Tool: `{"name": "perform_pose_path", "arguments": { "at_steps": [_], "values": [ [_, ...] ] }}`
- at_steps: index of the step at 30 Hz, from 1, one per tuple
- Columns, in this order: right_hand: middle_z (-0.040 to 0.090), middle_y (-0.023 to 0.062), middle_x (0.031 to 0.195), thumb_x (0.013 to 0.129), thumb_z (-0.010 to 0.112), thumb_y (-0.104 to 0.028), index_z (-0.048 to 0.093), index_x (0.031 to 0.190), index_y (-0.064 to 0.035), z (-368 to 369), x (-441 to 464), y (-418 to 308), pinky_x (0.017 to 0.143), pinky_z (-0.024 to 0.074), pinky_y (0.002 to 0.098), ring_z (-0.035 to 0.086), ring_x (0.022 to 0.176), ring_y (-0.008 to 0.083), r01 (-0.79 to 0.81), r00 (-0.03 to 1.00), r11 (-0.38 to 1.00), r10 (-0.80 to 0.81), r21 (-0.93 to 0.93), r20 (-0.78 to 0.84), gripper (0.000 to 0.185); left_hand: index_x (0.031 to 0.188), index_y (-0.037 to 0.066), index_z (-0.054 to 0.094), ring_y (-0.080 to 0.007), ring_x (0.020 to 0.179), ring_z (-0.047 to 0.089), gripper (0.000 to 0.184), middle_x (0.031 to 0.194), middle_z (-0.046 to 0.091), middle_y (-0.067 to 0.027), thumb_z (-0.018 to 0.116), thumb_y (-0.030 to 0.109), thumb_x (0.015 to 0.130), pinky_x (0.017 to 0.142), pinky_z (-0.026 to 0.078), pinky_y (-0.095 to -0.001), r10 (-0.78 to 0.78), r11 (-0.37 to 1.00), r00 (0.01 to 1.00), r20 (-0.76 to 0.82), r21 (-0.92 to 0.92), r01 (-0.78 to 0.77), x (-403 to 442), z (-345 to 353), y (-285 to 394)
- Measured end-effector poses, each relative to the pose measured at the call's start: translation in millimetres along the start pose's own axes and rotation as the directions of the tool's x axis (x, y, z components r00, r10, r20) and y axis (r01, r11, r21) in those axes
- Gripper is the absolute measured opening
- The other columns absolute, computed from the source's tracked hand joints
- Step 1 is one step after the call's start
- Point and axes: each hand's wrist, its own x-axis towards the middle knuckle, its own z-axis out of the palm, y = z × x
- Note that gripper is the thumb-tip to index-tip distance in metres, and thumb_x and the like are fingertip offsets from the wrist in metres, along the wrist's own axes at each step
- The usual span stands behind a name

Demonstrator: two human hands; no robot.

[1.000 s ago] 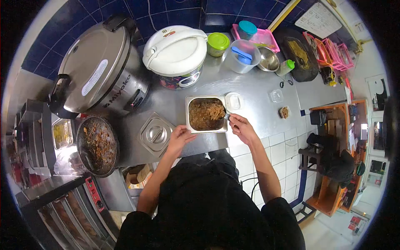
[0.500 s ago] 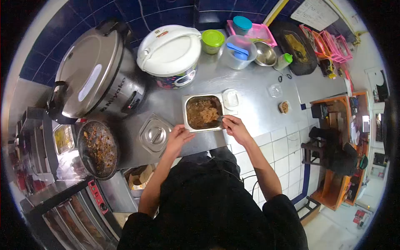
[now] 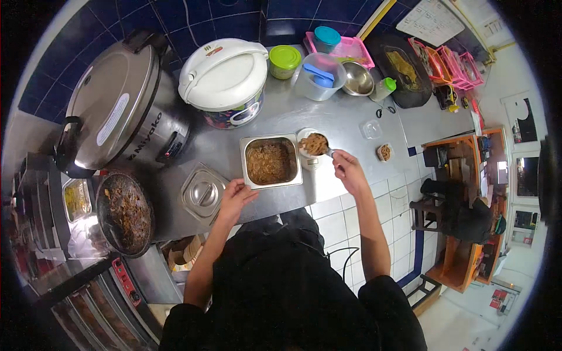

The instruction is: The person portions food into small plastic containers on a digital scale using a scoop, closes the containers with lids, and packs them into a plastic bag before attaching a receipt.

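My right hand (image 3: 349, 171) is closed round the handle of a spoon (image 3: 329, 152). Brown shredded food (image 3: 314, 144) is heaped on the spoon, over the round top of a small white kitchen scale (image 3: 311, 162); whether it touches the scale I cannot tell. Just left stands a square steel food pan (image 3: 297, 171), with more of the brown food inside. My left hand (image 3: 235, 199) grips the near left corner of this pan. A steel lid (image 3: 205, 193) with a handle lies left of that hand.
A dark frying pan (image 3: 124, 215) with food residue stands at left, near a big Miyako cooker (image 3: 146, 131). A white-lidded rice cooker (image 3: 225, 76), a green-lidded tub (image 3: 285, 61) and a clear plastic container (image 3: 321, 88) line the back. A small food-filled cup (image 3: 384, 152) sits right.
My right hand has lifted a spoonful of food out of the steel pan and moved it right, over the scale. My left hand stays at the pan's corner. The view has shifted slightly.
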Motion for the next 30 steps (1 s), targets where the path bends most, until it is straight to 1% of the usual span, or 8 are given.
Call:
{"name": "perform_pose_path", "arguments": {
  "at_steps": [4,6,7,8,10,14,21,30],
  "values": [
    [0.051,-0.003,0.07,0.098,0.063,-0.016,0.066,0.111,0.0009,-14,15,-15,0.045,0.0283,0.0199,0.038,0.052,0.0034,0.058,0.998,0.992,-0.061,-0.111,-0.028,0.021,0.119,0.0,0.051,-0.0293,0.104,0.067,0.02,0.113,0.061,-0.0137,0.055,0.004,0.1,0.095,0.057,-0.0437,-0.002,1.0,1.0,0.007,0.023,0.002,3,-4,-5],
    [0.053,-0.0035,0.069,0.097,0.065,-0.016,0.068,0.108,0.0001,-12,20,-19,0.046,0.0318,0.0208,0.041,0.054,0.0026,0.075,0.987,0.9,-0.127,-0.43,-0.093,0.02,0.119,0.0,0.051,-0.0292,0.105,0.067,0.019,0.113,0.061,-0.0137,0.055,0.004,0.1,0.095,0.057,-0.0438,0.005,1.0,1.0,0.009,0.027,-0.006,3,-5,-6],
    [0.063,0.0045,0.068,0.094,0.065,-0.014,0.07,0.104,-0.0005,-14,31,-12,0.05,0.0424,0.028,0.054,0.053,0.014,0.116,0.967,0.763,-0.233,-0.636,-0.104,0.018,0.119,0.0,0.051,-0.0291,0.105,0.066,0.019,0.113,0.061,-0.0137,0.054,0.004,0.1,0.095,0.057,-0.0438,0.009,0.999,1.0,0.012,0.031,-0.009,3,-4,-6],
    [0.063,0.0045,0.068,0.094,0.065,-0.014,0.07,0.104,-0.0005,-14,36,-8,0.05,0.0424,0.028,0.054,0.053,0.014,0.117,0.966,0.764,-0.235,-0.635,-0.104,0.018,0.119,0.0,0.051,-0.0291,0.105,0.066,0.019,0.113,0.061,-0.0137,0.054,0.004,0.1,0.095,0.057,-0.0438,0.01,0.999,1.0,0.014,0.032,-0.01,3,-3,-6],
    [0.068,0.0164,0.076,0.092,0.065,-0.012,0.07,0.103,-0.0009,1,38,-3,0.058,0.0508,0.0382,0.065,0.062,0.0327,0.332,0.839,0.277,-0.523,-0.902,0.148,0.017,0.118,-0.001,0.05,-0.029,0.105,0.066,0.019,0.114,0.06,-0.0135,0.054,0.005,0.101,0.095,0.057,-0.0435,0.018,0.999,1.0,0.006,0.044,-0.018,2,-2,-5],
    [0.066,0.0224,0.087,0.092,0.06,-0.009,0.066,0.097,-0.0012,16,36,17,0.065,0.0553,0.0477,0.066,0.074,0.0431,0.372,0.747,-0.001,-0.593,-0.928,0.3,0.011,0.119,-0.001,0.05,-0.0287,0.105,0.066,0.02,0.114,0.059,-0.0128,0.054,0.004,0.1,0.096,0.057,-0.0431,0.007,1.0,1.0,-0.002,0.013,-0.007,-1,1,0],
    [0.062,0.0213,0.079,0.094,0.057,-0.009,0.062,0.09,0.0011,24,24,18,0.06,0.0547,0.0484,0.066,0.07,0.0409,0.293,0.755,-0.069,-0.596,-0.954,0.275,0.012,0.12,-0.001,0.05,-0.0275,0.103,0.066,0.022,0.111,0.059,-0.012,0.056,0.003,0.099,0.095,0.057,-0.0407,-0.024,1.0,1.0,-0.009,-0.003,0.024,0,1,0],
    [0.066,0.0237,0.081,0.09,0.064,-0.005,0.07,0.099,0.0026,33,19,-3,0.066,0.053,0.0465,0.066,0.072,0.0406,0.398,0.689,0.156,-0.702,-0.904,0.181,0.014,0.117,-0.001,0.052,-0.0238,0.097,0.067,0.019,0.109,0.06,-0.0117,0.056,0.002,0.098,0.091,0.059,-0.0381,-0.024,1.0,0.999,-0.032,-0.011,0.023,2,-1,-3]
  ]
}}
